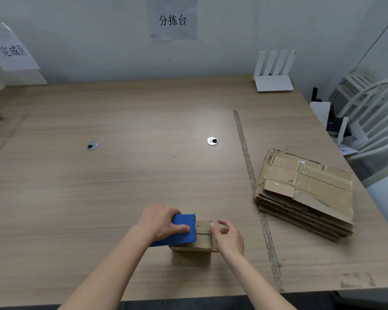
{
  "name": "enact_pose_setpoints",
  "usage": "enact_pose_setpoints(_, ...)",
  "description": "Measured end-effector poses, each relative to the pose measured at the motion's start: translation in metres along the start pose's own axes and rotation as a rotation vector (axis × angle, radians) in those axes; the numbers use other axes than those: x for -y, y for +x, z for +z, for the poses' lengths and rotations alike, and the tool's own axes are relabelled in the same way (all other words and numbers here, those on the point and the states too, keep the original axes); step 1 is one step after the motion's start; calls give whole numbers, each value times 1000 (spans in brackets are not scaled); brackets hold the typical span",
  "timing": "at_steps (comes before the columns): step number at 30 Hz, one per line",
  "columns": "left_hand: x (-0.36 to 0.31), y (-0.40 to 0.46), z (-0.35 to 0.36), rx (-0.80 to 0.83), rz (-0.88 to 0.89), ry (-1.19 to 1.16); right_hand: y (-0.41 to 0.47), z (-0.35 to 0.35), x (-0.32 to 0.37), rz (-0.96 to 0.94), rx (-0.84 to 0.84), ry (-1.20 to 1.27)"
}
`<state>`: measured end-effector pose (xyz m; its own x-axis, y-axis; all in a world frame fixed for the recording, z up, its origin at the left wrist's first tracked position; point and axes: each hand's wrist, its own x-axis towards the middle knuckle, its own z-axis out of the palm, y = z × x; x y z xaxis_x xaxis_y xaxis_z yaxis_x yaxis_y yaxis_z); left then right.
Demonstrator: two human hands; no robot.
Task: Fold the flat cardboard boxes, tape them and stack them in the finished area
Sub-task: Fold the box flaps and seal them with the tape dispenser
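A small folded cardboard box (pixel 192 256) stands near the table's front edge. My left hand (pixel 160 221) grips a blue tape dispenser (pixel 179 230) that lies across the box's top, its toothed edge toward the right. My right hand (pixel 227 237) is at the box's right side with fingers loosely curled over the top edge; whether it pinches tape I cannot tell. A stack of flat cardboard boxes (pixel 305 193) lies at the right of the table.
A strip of old tape (pixel 253 189) runs down the wooden table (pixel 99 186) left of the flat stack. Two cable grommets (pixel 212 141) sit mid-table. A white router (pixel 273 82) stands at the back right. A finished-area sign (pixel 12 51) hangs far left. White chair (pixel 374 113) at right.
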<state>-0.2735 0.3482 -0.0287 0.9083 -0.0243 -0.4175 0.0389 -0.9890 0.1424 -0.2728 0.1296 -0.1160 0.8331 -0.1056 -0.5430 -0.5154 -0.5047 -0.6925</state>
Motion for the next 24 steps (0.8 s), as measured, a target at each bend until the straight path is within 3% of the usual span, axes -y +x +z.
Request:
enact_pose_setpoints(9, 4, -5, 6, -8, -4, -6, -6, 20, 3, -39, 77, -16)
enact_pose_setpoints(17, 71, -35, 5, 46, -143, 15, 16, 29, -10, 2, 116, 35)
enact_pose_setpoints(24, 82, -40, 10, 67, -133, -48, 28, 29, -11, -48, 126, -35)
